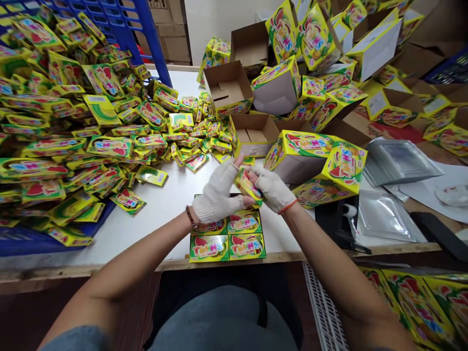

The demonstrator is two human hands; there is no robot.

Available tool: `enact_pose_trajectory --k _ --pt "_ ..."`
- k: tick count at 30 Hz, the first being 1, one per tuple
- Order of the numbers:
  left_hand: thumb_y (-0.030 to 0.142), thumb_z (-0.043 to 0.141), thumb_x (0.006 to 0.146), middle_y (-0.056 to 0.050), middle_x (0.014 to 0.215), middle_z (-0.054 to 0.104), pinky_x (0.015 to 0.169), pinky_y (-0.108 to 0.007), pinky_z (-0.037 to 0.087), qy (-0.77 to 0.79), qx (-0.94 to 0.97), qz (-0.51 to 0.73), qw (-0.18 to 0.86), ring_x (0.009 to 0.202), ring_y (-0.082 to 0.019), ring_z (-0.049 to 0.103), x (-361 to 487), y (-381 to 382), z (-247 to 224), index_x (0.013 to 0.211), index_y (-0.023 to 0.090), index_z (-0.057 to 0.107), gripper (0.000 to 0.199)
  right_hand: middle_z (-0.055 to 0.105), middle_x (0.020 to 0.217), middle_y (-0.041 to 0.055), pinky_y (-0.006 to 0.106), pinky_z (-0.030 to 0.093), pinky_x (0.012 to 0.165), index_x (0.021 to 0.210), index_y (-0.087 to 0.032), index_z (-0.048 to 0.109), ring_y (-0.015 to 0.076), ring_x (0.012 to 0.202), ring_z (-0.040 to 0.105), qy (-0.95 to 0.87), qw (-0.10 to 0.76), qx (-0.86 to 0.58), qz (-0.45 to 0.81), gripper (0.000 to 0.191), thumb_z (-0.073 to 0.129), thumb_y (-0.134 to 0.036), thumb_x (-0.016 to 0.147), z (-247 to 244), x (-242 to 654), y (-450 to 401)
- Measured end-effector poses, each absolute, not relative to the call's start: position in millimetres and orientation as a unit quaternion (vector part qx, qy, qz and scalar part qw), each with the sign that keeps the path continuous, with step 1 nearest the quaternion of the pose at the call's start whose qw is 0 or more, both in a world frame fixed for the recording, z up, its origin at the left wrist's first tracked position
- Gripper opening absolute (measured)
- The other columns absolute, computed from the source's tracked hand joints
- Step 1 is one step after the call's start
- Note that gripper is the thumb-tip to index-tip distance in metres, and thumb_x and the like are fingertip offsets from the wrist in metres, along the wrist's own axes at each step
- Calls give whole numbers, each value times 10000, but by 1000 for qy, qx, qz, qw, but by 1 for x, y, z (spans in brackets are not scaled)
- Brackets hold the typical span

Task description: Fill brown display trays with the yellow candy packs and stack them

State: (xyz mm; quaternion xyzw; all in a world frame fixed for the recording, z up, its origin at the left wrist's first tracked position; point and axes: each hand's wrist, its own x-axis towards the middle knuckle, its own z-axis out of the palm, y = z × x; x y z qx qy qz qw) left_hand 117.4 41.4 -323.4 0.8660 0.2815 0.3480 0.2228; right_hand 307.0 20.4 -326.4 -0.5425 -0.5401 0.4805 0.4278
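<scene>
Between my hands is a small yellow-green candy box (249, 187), tilted above the table; whether more than one box is there I cannot tell. My right hand (272, 189), in a white fingerless-tip glove, grips it from the right. My left hand (215, 195), gloved alike, has its thumb along the lower edge and its fingers at the upper left end. Below them, at the table's front edge, several "Twins" candy boxes (246, 246) lie flat in rows within a dark-edged carton, partly hidden by my left hand.
A large heap of loose candy boxes (106, 146) spills from a blue plastic crate (141, 29) on the left. Open display cartons (256, 129) are piled behind and to the right. Clear plastic sheets (387, 214) and a black object (437, 234) lie at right on the white table (171, 219).
</scene>
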Motion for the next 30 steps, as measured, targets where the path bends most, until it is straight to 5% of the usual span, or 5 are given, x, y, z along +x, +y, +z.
enact_pose_trajectory --k 3,6,15,24,30 --pt "490 405 994 -164 1358 592 1113 -476 439 359 849 308 236 1286 -280 543 82 34 -334 1371 153 545 525 661 864 28 301 493 775 848 -184 704 171 827 610 -667 303 -567 377 134 608 -276 836 -337 312 22" --pt "514 363 995 -176 1359 597 1108 -492 432 388 862 239 221 1292 -293 536 58 22 -348 1335 136 576 551 640 892 61 306 475 793 774 -174 710 183 854 603 -754 228 -550 276 143 603 -224 855 -346 307 19" --pt "769 563 771 -303 1503 418 1153 -731 131 370 921 67 103 1411 -499 350 74 -27 -339 1454 67 471 983 714 1101 167 398 458 838 1338 -119 567 287 944 657 -804 40 -581 117 404 471 -211 956 -349 276 7" --pt "581 597 846 -252 1539 404 1100 -727 254 313 949 27 22 1420 -495 342 87 -38 -340 1430 161 540 722 582 1407 157 349 381 1157 1409 -84 495 208 1316 527 -721 238 -636 138 480 492 -166 936 -357 281 6" --pt "444 451 887 -249 1451 508 996 -799 269 276 958 77 -22 1357 -547 391 92 -22 -347 1242 188 702 504 406 1532 127 375 262 1250 1497 -122 322 221 1530 199 -688 363 -617 -120 635 556 -332 946 -267 343 8"
